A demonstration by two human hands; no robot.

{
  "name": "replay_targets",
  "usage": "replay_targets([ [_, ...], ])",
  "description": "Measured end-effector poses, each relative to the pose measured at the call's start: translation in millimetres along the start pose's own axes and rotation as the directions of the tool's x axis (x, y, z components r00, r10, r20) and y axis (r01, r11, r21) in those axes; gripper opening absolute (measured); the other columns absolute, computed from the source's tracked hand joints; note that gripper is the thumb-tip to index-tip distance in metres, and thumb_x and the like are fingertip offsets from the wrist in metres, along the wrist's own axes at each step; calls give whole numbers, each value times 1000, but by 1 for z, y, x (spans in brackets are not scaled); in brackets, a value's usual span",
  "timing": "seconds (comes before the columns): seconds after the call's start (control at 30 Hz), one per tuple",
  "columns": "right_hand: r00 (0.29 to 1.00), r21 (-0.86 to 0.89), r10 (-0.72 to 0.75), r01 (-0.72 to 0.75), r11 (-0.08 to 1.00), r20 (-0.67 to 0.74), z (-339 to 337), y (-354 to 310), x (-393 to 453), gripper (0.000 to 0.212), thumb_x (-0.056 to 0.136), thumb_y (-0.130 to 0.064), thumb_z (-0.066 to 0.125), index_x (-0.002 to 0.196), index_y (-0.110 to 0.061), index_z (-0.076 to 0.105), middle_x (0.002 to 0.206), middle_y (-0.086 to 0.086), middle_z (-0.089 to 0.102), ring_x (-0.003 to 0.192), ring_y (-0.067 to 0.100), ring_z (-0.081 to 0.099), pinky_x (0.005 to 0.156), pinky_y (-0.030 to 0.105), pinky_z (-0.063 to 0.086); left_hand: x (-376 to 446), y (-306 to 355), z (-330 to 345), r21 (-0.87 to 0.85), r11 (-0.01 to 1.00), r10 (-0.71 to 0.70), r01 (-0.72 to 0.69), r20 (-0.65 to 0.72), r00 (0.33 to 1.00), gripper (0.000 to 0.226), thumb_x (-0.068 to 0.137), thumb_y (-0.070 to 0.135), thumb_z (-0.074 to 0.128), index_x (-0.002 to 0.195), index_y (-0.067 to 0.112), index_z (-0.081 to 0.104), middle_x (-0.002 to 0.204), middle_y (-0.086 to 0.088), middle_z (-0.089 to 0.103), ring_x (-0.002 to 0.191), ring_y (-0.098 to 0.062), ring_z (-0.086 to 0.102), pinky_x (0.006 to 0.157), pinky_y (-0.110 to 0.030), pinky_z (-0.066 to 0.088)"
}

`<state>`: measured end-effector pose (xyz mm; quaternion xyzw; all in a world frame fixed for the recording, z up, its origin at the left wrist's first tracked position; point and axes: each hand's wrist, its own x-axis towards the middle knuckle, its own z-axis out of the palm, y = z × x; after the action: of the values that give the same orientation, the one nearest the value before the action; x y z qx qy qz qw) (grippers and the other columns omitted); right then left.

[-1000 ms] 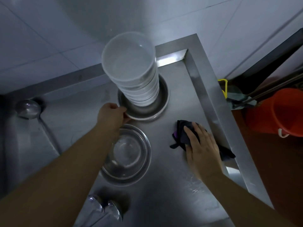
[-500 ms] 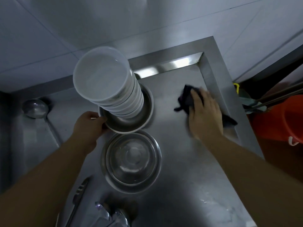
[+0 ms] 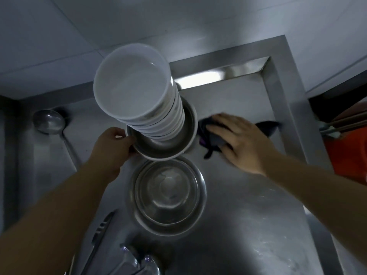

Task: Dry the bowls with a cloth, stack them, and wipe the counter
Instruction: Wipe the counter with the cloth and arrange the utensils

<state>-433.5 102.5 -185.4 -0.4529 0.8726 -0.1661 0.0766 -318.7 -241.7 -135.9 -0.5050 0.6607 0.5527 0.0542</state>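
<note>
A view looking straight down on a stainless steel counter [image 3: 248,205] with a raised rim, set into a corner of pale tiled wall.

Toward the counter's back edge a tall stack of white bowls [image 3: 139,92] stands inside a shallow metal bowl [image 3: 178,147]. The left hand [image 3: 113,143] grips that metal bowl's left rim, fingers curled around the edge, with the bare forearm reaching in from the lower left.

Just right of the stack, near the counter's back right corner, the right hand [image 3: 240,139] lies flat with fingers spread, pressing down on a dark cloth [image 3: 210,135]. The cloth is bunched under the palm; one end sticks out beyond the hand toward the right rim, and a purple patch shows at its left side, close to the metal bowl. The hand and cloth are slightly blurred.

In front of the stack, toward the counter's middle, sits a second set of nested metal bowls [image 3: 165,195], empty and shiny, touching or nearly touching the first bowl's front rim. It lies between the two forearms.

A metal ladle [image 3: 48,121] rests near the counter's left edge. Metal tongs [image 3: 99,231] lie at the front edge. An orange bucket [image 3: 347,153] stands beyond the right rim.
</note>
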Motion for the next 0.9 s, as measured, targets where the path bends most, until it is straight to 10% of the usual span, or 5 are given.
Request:
replay_targets([
  [0.1, 998, -57, -28, 31, 998, 50, -6, 10, -11, 57, 102, -33, 48, 158, -24, 43, 168, 5, 35, 154, 30, 34, 125, 47, 29, -1, 2, 1, -19, 1000, 10, -10, 28, 1000, 31, 93, 3, 74, 122, 11, 65, 111, -21, 74, 95, -36, 79, 85, -47, 66],
  [0.17, 978, -29, 197, -199, 980, -74, -10, 13, 16, 58, 102, -30, 48, 159, -19, 42, 167, 10, 37, 150, 36, 38, 121, 50, 32, -2, 4, 0, -45, 999, 15, -12, 59, 998, 38, 94, 0, 72, 128, 15, 67, 109, -18, 77, 94, -32, 80, 85, -45, 65],
  [0.27, 765, 135, 615, -600, 788, -192, -13, 2, 74, 59, 104, -30, 47, 161, -22, 37, 170, 8, 31, 155, 32, 28, 125, 47, 24, -4, 5, -1, -77, 997, 26, -20, 73, 997, 35, 95, -2, 70, 126, 15, 70, 106, -17, 79, 93, -31, 80, 80, -39, 67],
  [0.47, 976, 27, 211, -210, 977, -47, -1, -15, 39, 57, 102, -30, 50, 158, -22, 44, 168, 7, 36, 155, 31, 32, 125, 48, 27, -7, 9, 5, -88, 996, 33, -24, 93, 995, 34, 96, -7, 64, 126, 10, 69, 107, -24, 76, 93, -36, 79, 85, -46, 66],
  [0.9, 954, 61, 286, -281, 958, -85, 20, -56, -129, 60, 97, -27, 60, 156, -26, 49, 167, 2, 38, 155, 25, 34, 124, 49, 31, -24, 31, 89, -196, 980, 42, -23, 91, 995, 37, 94, -5, 66, 128, 9, 65, 99, -21, 78, 78, -29, 81, 72, -42, 67],
])
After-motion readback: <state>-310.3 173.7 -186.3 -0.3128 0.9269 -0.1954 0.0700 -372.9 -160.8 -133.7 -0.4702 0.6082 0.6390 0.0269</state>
